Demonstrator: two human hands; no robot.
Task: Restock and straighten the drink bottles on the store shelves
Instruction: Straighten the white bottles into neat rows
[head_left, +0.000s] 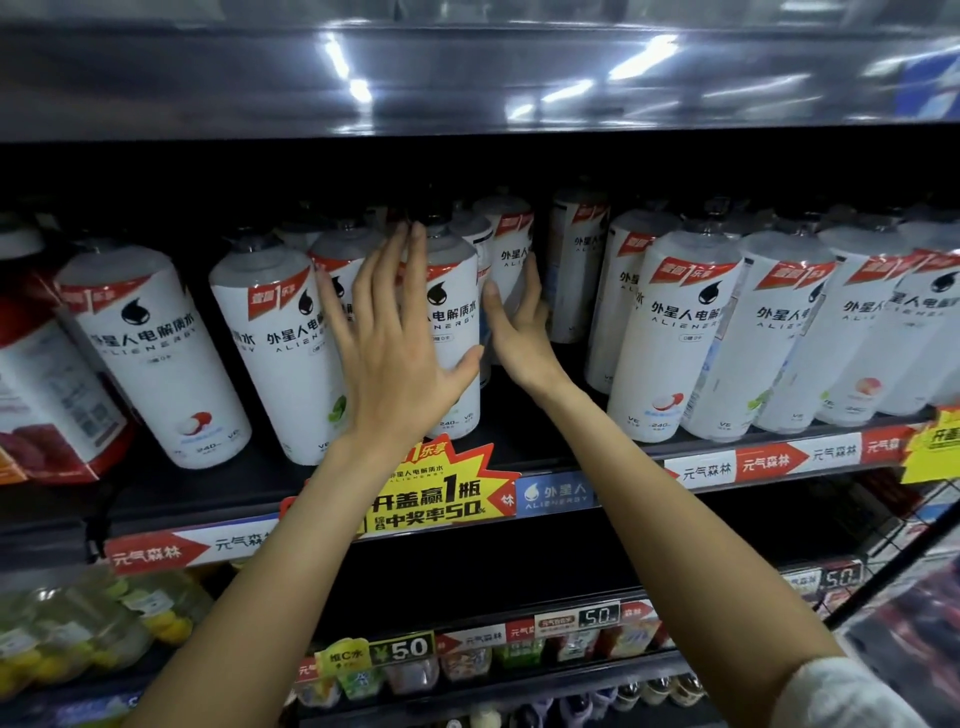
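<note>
White drink bottles with black caps and red label bands stand in rows on a dark shelf (545, 457). My left hand (395, 332) lies flat, fingers spread, against the front of a white bottle (457, 322) in the middle of the shelf, its thumb on the bottle's right side. My right hand (519, 327) reaches into the gap to that bottle's right and touches a second white bottle (511, 254) standing further back. Neither hand has closed around a bottle.
More white bottles stand at the left (156, 353) and right (675, 332). A red-labelled bottle (47, 384) sits at the far left. A yellow promo tag (431, 493) hangs on the shelf edge. Lower shelves hold yellow drinks (83, 623) and small bottles.
</note>
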